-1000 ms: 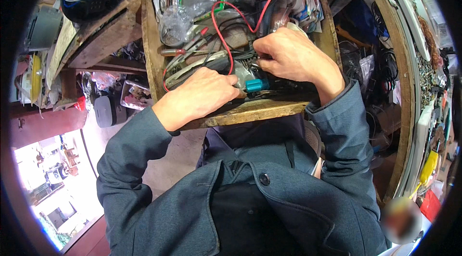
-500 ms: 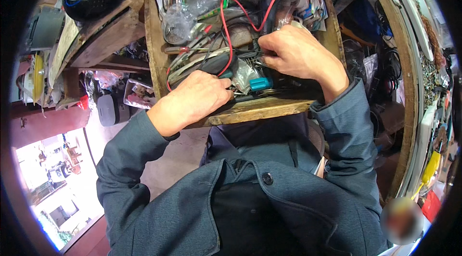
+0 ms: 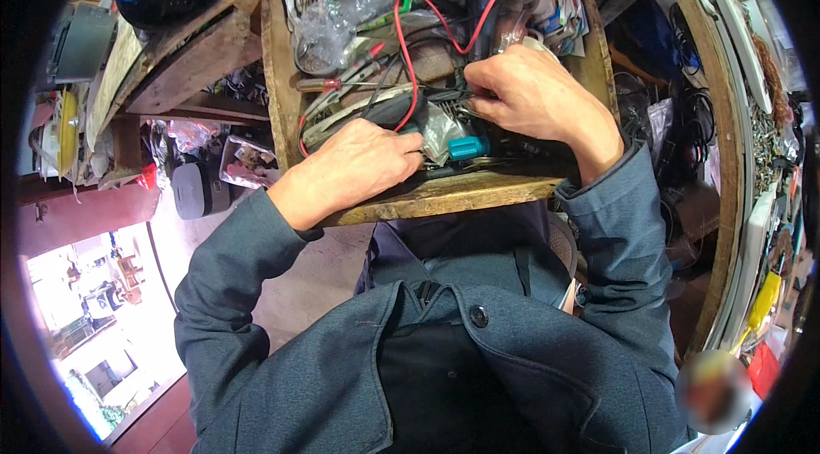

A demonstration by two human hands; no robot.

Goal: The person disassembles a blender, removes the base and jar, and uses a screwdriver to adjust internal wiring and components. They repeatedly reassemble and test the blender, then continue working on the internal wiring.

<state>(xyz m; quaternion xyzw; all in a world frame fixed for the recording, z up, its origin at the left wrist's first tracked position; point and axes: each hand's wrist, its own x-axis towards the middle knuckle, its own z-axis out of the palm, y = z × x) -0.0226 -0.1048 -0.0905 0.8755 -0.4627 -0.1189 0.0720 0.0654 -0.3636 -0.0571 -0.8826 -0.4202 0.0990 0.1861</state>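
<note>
Inside rough wooden drawer (image 3: 444,193), both hands (image 3: 359,164) (image 3: 525,95) finger tangled red wire (image 3: 406,52).

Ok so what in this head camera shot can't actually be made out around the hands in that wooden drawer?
- Head view: what the right hand pinches; its own fingers cover it.
- Left hand: its fingertips are tucked under, so its grip is unclear.
- Drawer bottom: buried under the red wire and plastic bags.
- Teal-capped part: too small to identify.

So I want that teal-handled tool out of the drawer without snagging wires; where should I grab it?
Grip the teal handle, coming from the drawer's front edge: that end lies bare between the left hand and right hand, while its far end is buried under clutter.
</note>
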